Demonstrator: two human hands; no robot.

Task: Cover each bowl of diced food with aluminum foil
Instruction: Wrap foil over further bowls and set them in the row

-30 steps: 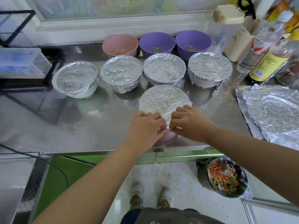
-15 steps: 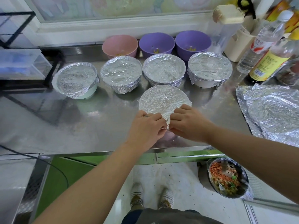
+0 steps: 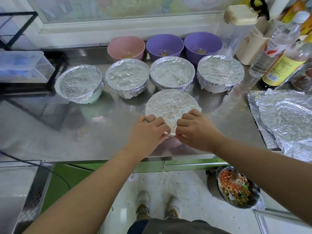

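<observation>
Near the front edge of the shiny stainless-steel counter (image 3: pixel 76 132), upright: a round bowl capped with crinkled aluminium foil (image 3: pixel 170 103). Clamped on its near rim: the left grip (image 3: pixel 146 130), fingers curled, pinching the foil edge down, with a dark ring (image 3: pixel 147 120) on one finger. Clamped on the same rim, just beside it: the right grip (image 3: pixel 195 130), fingers curled over the foil edge too.

Behind, apart from both, a row of four covered bowls: a pale-green bowl under foil (image 3: pixel 79 81), a fully wrapped bowl (image 3: pixel 127 76), a second wrapped bowl (image 3: pixel 172 73) and a white bowl under foil (image 3: pixel 220 71). Further back, by the wall and uncovered: a pink plastic bowl (image 3: pixel 126 46) and two purple plastic bowls (image 3: pixel 164 44) (image 3: pixel 202 43), each with a few yellowish bits at the bottom.

At the counter's right end: loose, crumpled sheets of aluminium foil (image 3: pixel 283 119), near a clear plastic bottle (image 3: pixel 276 46) and a yellow-labelled bottle (image 3: pixel 283 66). Below the counter edge, at the right: a dark round bowl of diced orange and green food (image 3: pixel 236 188).
</observation>
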